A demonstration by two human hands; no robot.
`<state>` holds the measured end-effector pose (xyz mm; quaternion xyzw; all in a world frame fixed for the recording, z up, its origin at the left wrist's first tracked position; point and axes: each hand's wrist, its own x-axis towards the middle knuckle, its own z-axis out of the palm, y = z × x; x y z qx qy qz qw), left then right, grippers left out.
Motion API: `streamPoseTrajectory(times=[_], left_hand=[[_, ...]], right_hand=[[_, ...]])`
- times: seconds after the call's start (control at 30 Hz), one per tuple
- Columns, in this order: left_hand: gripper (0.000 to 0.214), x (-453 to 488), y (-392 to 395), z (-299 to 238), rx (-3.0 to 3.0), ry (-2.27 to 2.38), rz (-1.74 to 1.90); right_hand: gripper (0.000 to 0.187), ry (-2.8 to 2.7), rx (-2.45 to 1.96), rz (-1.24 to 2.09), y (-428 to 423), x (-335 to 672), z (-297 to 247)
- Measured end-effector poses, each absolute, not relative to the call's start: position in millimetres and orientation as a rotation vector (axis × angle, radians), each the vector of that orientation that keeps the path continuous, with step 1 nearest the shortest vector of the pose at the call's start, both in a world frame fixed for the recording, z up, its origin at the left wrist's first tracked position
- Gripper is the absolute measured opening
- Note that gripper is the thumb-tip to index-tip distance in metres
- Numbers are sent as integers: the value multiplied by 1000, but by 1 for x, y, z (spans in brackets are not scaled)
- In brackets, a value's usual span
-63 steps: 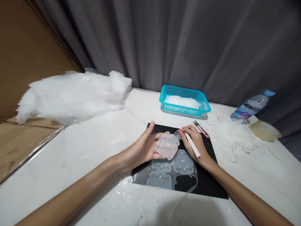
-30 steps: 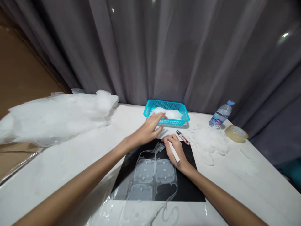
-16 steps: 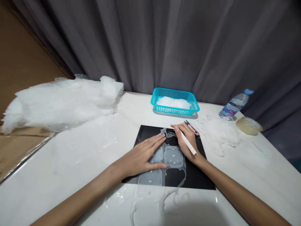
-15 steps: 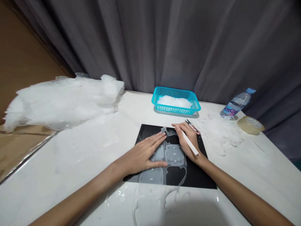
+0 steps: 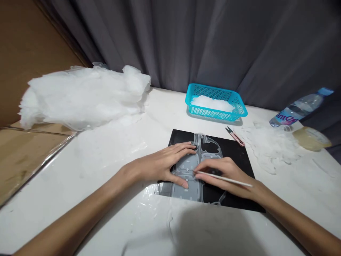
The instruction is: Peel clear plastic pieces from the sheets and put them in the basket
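Note:
A translucent moulded sheet with rounded panels and cut-out openings lies over a black mat. My left hand rests on the sheet's left side with its fingers spread and the thumb apart, pressing on it. In my right hand is a slim white stick-like tool, pinched near its front end. Its tip, partly hidden by my fingertips, is at the seam between the panels near the sheet's middle. The right hand covers part of the right-hand panels.
Pink-handled thread snips lie at the mat's upper right edge. Behind stands a blue basket holding white pieces. Translucent scraps, a water bottle and a tape roll are rightward. A large white pile lies left.
My right hand has come from the sheet's top down to its middle, uncovering the snips and the upper opening. The tool now lies flatter. My left hand still holds the sheet; the view has shifted.

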<state>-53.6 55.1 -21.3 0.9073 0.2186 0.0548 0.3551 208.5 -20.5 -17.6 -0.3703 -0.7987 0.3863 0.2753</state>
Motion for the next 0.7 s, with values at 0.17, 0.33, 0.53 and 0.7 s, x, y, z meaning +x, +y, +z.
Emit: streamPoseTrajectory(times=[0.17,0.33,0.53,0.7], left_hand=[[91,-54,53,-27,2379,559,147],[90,-56,49,-30,2374,594,248],[87,-56,47,-28,2368,611,186],[88,-57,47,-31,2364,652,176]], right_hand=[[10,-2310,-767,740,-21,203,-26],[9,-2352,-836,560,-20,199,-31],[6,-2301,-807,705,-20,199,-37],[7,-2326,-815,645,-19,198,-40]])
